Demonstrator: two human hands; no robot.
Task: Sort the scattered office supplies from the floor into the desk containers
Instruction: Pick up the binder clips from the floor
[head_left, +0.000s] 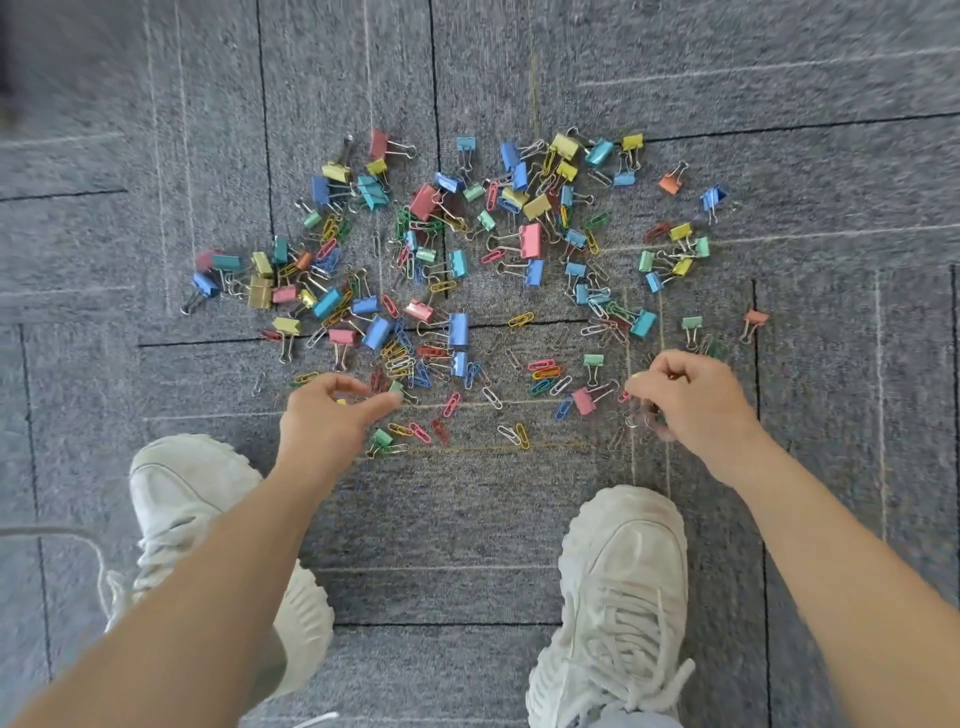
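Grey short-pile carpet floor (467, 519), cut by dark tile seams, fills the frame. Bare carpet lies open along the bottom and around the heap. Two chunky, ridged off-white shoes (623, 561) stand at lower left and lower right. The left hand (327, 415), below centre, has loosely curled fingers and its thumb stretched to a green clip (396, 387). The right hand (696, 400), right of centre, curls over blurred clips. Whether either grips anything cannot be told. Many-coloured folded-metal binder clips (530, 240) and looped-wire paper clips (520, 319) lie scattered across the middle.
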